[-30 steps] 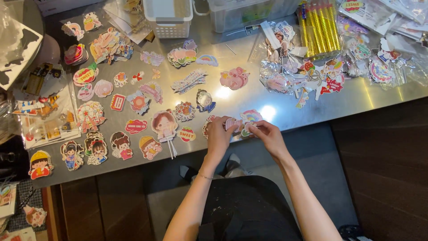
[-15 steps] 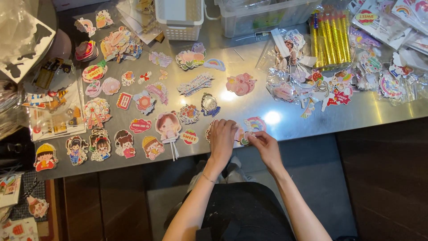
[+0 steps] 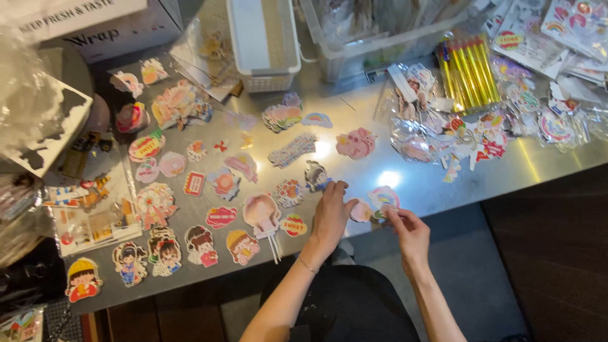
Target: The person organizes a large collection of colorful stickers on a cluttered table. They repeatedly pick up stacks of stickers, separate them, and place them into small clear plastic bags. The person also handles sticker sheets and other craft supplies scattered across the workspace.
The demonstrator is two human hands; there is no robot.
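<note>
A small pink cutout [image 3: 362, 211] at the steel table's [image 3: 538, 168] near edge is being pinched between the left hand [image 3: 330, 218] and right hand [image 3: 408, 231], risking slipping off if either grip is loosening

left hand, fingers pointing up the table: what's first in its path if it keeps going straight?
Probably the blue-and-white cutout, lying just beyond the left hand along its fingertips' line. Past that, the striped cutout. Height above the table is unclear, so the hand might pass over them.
</note>
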